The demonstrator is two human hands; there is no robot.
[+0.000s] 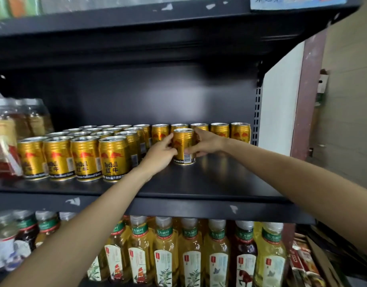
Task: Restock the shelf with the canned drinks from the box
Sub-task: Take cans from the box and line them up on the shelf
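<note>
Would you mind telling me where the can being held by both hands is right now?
The held can stands on the middle shelf, centre of the head view, between the left hand and right hand, just before the back row of cans.

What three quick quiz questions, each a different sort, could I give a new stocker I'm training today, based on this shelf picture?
1. True or false: the gold can held between the left hand and right hand stands upright on the black shelf.
2. Which part of that shelf has bare room in front of the back row? A) left B) right
3. Fill in: the shelf below holds tea ____.

Key: 1 true; 2 B; 3 bottles
</note>
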